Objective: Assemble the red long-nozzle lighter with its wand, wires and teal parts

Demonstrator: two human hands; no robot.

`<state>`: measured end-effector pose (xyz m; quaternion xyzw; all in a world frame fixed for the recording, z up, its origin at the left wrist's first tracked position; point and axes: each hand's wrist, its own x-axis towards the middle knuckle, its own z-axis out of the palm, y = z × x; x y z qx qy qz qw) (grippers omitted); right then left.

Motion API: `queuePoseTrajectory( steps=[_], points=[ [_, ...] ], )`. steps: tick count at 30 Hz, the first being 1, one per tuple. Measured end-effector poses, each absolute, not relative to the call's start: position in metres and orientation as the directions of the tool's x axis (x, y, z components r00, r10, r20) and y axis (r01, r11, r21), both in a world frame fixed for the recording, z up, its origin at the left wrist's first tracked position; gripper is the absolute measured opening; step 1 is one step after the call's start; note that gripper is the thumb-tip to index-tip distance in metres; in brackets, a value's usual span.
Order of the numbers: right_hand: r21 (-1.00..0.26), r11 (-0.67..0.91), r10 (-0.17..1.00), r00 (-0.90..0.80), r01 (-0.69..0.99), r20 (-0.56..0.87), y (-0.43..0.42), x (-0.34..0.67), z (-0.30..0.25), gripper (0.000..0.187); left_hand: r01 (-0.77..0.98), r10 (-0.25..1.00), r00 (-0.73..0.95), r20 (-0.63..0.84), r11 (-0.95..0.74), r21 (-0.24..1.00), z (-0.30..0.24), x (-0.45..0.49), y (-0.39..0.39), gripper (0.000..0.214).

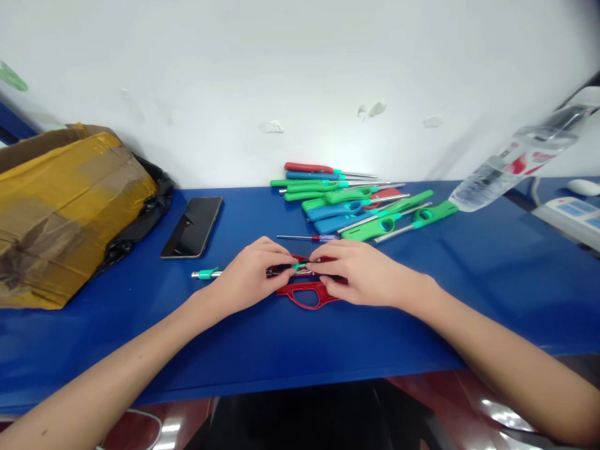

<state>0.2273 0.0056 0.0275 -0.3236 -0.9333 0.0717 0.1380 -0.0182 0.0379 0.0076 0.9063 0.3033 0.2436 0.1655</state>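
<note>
My left hand (255, 270) and my right hand (370, 270) meet over an opened red stick lighter, fingers pinched on its inner parts. Between the fingertips shows a small green piece (299, 267), with thin pale wires beside it. One red shell half (323, 291) with a finger loop lies just in front, under the right hand's fingertips. To the left, a metal tube with a green collar (206, 274) sticks out past my left hand. Fingers cover most of the lighter's body. A screwdriver (323, 237) lies behind my hands.
Several green, blue and red stick lighters (370, 231) are piled by the wall. A phone (193, 228) and a taped cardboard box (60, 212) are on the left. At the right stand a water bottle (510, 165) and a white device (574, 212). The blue table (290, 356) has its front edge near me.
</note>
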Motion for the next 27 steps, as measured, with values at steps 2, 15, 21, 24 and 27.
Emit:
queuePoseTrajectory(
  steps=[2,15,21,24,27],
  points=[
    [-0.219,0.781,0.623,-0.751,0.584,0.218,0.0055,0.2274,0.0263,0.026,0.459,0.624,0.693,0.362,-0.768,0.447,0.0065,-0.0168,0.0375,0.018],
    [-0.231,0.783,0.622,-0.743,0.578,0.248,0.0052,0.2274,0.0245,0.024,0.477,0.735,0.637,0.232,-0.612,0.631,0.0101,-0.0183,0.0392,0.023],
    [-0.235,0.777,0.630,-0.736,0.585,0.250,0.0052,0.2261,0.0236,0.025,0.468,0.730,0.639,0.242,-0.619,0.631,0.0116,-0.0166,0.0407,0.018],
    [-0.233,0.776,0.630,-0.731,0.586,0.261,0.0046,0.2257,0.0239,0.025,0.470,0.717,0.648,0.257,-0.642,0.606,0.0128,-0.0157,0.0416,0.016],
    [-0.231,0.778,0.629,-0.731,0.585,0.265,0.0042,0.2255,0.0244,0.025,0.467,0.712,0.652,0.260,-0.648,0.602,0.0126,-0.0158,0.0427,0.016]
  ],
)
